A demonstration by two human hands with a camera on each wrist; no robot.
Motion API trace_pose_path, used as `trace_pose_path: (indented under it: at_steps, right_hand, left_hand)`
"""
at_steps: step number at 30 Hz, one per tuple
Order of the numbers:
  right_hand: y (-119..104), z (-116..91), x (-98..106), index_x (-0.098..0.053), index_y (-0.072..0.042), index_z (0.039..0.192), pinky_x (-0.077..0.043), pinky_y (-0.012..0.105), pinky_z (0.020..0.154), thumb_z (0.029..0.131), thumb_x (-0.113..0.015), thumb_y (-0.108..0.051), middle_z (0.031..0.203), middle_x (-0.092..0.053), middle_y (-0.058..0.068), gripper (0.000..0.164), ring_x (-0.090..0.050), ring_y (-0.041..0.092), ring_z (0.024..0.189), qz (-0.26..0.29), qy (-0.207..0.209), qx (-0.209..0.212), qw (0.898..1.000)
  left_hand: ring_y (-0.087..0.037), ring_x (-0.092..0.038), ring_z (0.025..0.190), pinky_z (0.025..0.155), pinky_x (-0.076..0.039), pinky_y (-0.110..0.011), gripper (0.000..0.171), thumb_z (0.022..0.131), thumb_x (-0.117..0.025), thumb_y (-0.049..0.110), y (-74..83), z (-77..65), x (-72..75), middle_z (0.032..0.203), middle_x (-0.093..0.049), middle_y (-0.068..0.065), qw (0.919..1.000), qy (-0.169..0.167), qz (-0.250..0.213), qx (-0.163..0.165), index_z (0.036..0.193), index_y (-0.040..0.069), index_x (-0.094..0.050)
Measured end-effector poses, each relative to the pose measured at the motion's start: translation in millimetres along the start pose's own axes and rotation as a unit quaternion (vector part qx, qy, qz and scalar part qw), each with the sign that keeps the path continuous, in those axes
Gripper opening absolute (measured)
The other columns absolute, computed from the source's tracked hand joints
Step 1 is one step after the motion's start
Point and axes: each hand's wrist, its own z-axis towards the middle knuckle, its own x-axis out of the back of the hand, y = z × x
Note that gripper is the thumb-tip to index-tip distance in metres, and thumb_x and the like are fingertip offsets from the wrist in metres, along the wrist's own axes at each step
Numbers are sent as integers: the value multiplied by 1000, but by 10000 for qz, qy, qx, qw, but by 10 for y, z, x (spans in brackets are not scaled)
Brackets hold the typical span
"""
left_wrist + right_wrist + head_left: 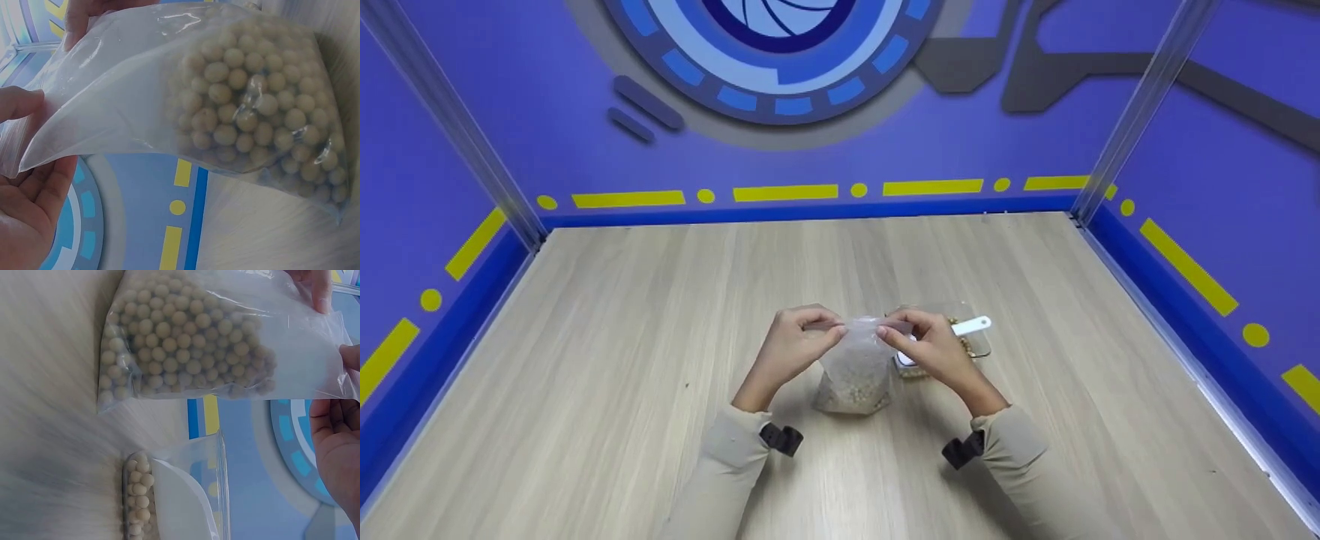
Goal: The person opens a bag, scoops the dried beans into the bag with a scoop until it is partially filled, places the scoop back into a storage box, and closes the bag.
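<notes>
A clear plastic zip bag (855, 375) stands on the table between my hands, its lower part filled with round beige beans (253, 101). My left hand (802, 337) pinches the bag's top edge at the left, thumb against the fingers. At the right top corner, my right hand (926, 345) pinches the same edge. The upper part of the bag is slack plastic, held up by both hands. Whether the zip is sealed cannot be told.
Behind my right hand stands a clear box (222, 495) with more beans and a white scoop (971, 325) in it; the scoop's handle sticks out to the right. Wood-grain table (622, 337) surrounds them, with blue printed walls (780, 165) at the back and sides.
</notes>
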Motion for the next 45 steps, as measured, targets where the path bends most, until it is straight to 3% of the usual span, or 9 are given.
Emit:
trace_pose_path:
  at_steps: [7,14,19,30,45]
  right_hand:
    - [-39,11,-46,-69,10,93,-50,17,71,87,-65,0,90,-69,24,12,-60,0,78,-70,-46,116,9999]
    - [-50,13,-75,-69,10,86,-50,18,73,86,-66,2,85,-69,22,9,-60,2,78,-160,87,370,9991]
    - [-62,18,-70,-70,9,88,-50,19,73,87,-65,1,86,-70,22,9,-61,3,79,-190,27,383,9991]
    - [-113,93,-56,-70,8,89,-52,19,77,85,-68,-1,90,-69,20,10,-62,6,84,-289,-306,236,9988]
    - [-172,150,-117,-70,8,80,-51,18,76,83,-69,1,81,-67,20,8,-57,6,76,-362,-347,526,9974]
  left_hand:
    - [-21,-70,88,83,-56,-34,10,87,-69,12,43,0,-7,91,-73,-10,9995,-81,271,160,92,6,-75]
    - [-20,-71,88,81,-56,-28,8,87,-69,11,36,-4,-7,89,-73,-10,9996,-117,255,-29,89,5,-74]
    - [-22,-70,89,83,-56,-32,10,88,-68,12,18,-5,22,91,-73,-11,9996,-172,210,-76,91,4,-74]
    - [-19,-69,85,85,-54,-40,7,87,-68,12,-10,-11,162,86,-73,-6,9971,-120,702,-254,87,8,-74]
    - [-17,-69,82,81,-55,-35,5,85,-70,10,17,-12,165,83,-73,-3,9940,-53,931,-570,83,9,-75]
